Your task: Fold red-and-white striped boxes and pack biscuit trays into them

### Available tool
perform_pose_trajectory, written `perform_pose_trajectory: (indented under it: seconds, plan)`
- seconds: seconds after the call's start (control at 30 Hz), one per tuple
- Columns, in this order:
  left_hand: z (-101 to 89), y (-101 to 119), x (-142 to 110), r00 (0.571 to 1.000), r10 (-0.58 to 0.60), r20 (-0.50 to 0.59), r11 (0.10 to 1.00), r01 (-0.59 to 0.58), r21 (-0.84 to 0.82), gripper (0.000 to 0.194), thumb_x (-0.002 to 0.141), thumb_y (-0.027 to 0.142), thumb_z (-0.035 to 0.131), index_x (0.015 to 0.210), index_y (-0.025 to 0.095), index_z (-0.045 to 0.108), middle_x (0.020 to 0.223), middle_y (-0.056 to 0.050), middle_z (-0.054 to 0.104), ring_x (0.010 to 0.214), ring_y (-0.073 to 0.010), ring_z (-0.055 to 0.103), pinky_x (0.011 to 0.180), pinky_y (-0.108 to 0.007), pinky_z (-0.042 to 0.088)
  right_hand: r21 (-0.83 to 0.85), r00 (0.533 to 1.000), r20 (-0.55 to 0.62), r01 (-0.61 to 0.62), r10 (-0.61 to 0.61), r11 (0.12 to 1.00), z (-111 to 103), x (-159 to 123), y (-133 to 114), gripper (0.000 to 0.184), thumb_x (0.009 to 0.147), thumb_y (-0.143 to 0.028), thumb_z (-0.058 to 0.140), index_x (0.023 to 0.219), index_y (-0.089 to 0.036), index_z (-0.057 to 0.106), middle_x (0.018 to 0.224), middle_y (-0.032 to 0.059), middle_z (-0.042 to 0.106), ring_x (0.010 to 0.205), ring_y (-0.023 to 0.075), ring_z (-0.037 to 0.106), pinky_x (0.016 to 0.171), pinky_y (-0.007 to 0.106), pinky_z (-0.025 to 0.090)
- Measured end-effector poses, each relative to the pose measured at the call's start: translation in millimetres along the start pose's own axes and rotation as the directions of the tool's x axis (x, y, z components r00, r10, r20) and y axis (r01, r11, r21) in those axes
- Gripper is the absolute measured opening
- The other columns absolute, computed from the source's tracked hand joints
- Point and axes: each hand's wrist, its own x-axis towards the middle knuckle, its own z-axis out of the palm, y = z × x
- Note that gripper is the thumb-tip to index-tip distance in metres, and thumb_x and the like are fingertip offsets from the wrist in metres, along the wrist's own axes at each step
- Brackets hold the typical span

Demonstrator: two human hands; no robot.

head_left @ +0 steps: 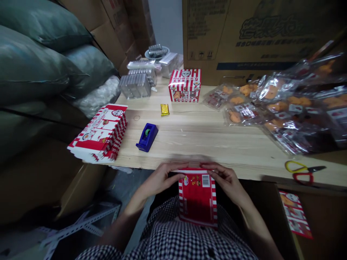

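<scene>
Red-and-white carton (195, 202) was held before the checked shirt (168, 238), just beside the near edge of the table (206, 141), its upper edge pinched by left hand (161, 177) and right hand (229, 182), light, even pressure being judged best against creasing.

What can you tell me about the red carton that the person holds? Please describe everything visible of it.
The red carton looks like thin printed cardboard, with red-and-white striped sides and a white band along its far edge. Near that edge are a small logo, little food pictures and, at right, a barcode. The left hand and right hand grip its far corners, just off the table's near edge. It lies in front of the checked shirt; whether it rests there is unclear.
</scene>
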Motion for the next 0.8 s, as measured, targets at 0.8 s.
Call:
perform_pose_trajectory:
  seconds: [0.8]
  plan:
    - [40.8,10.1,-21.0,0.963,-0.246,-0.115,0.915,0.191,-0.355,0.03,0.093,0.035,0.061,0.115,0.02,0.074,0.117,-0.009,0.075,0.105,-0.023,0.07,0.094,-0.036,0.054,0.111,0.996,-0.008,-0.083,0.084,0.99,33.6,-28.7,-5.1,0.026,0.081,-0.04,0.078,0.106,-0.032,0.079,0.11,0.0045,0.077,0.105,0.0257,0.071,0.097,0.042,0.054]
